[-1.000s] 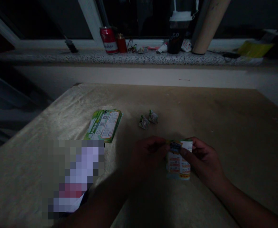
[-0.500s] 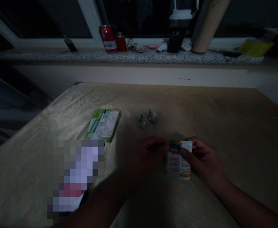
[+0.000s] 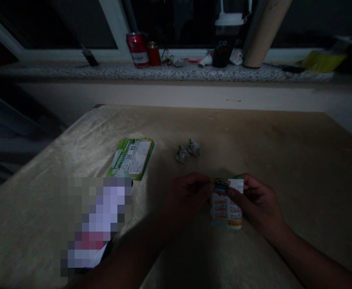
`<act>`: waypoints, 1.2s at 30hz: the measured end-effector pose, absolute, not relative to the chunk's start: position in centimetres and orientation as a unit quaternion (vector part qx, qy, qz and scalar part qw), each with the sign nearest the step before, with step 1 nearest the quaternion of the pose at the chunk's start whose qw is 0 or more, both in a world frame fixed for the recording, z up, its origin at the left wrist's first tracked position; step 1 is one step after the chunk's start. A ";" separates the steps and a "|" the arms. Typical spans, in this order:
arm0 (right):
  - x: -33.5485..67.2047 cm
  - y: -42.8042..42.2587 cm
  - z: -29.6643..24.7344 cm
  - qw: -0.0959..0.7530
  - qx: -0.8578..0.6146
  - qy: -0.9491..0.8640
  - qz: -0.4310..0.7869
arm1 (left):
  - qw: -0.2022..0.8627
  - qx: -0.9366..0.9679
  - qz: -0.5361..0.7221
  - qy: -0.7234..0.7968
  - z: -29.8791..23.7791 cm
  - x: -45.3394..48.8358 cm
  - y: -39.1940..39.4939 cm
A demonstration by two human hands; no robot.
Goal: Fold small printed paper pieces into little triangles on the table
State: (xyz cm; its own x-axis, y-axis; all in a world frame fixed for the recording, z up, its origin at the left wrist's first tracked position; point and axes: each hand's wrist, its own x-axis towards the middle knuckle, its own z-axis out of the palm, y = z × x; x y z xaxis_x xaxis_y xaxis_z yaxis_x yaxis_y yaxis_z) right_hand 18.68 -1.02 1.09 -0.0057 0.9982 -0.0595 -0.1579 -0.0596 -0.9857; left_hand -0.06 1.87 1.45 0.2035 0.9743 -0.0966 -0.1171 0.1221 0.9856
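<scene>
A printed paper packet [image 3: 226, 206], white with orange text and a dark patch near its top, is held upright above the table. My left hand [image 3: 190, 194] pinches its upper left edge between thumb and fingers. With the thumb on its front and the fingers behind, my right hand [image 3: 258, 200] grips the right side. Past my hands lie two small crumpled folded pieces [image 3: 188, 151], white and green. To the left is a stack of flat green printed packets [image 3: 132, 159].
A blurred-out bright device [image 3: 100, 220] lies at the left on the table [image 3: 245, 132]. Along the stone windowsill [image 3: 112, 72] stand a red can [image 3: 137, 50], a small red container [image 3: 154, 54], a lidded cup [image 3: 222, 44] and a cardboard tube [image 3: 264, 36].
Almost nothing differs. Both hands keep the same grip on the packet, and its lower edge sits very slightly lower.
</scene>
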 end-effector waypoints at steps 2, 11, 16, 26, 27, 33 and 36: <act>18.7 -1.0 1.2 0.522 -0.474 -0.443 0.553 | 0.602 0.494 0.445 0.442 1.5 -0.1 1.9; 18.4 -1.0 1.8 0.525 -0.468 -0.436 0.561 | 0.610 0.490 0.438 0.443 1.0 -0.1 1.9; 18.5 -1.0 1.5 0.529 -0.456 -0.435 0.568 | 0.611 0.487 0.439 0.444 1.4 -0.1 1.8; 18.5 -1.0 0.7 0.478 -0.459 -0.420 0.620 | 0.566 0.502 0.428 0.494 1.5 0.1 2.3; 18.4 -0.9 0.6 0.468 -0.464 -0.416 0.626 | 0.559 0.505 0.426 0.500 1.5 0.1 2.3; 18.2 -0.8 0.5 0.456 -0.485 -0.415 0.620 | 0.547 0.508 0.413 0.522 1.7 0.3 2.3; 18.1 -0.8 0.5 0.460 -0.497 -0.422 0.602 | 0.548 0.503 0.414 0.524 1.3 0.4 2.3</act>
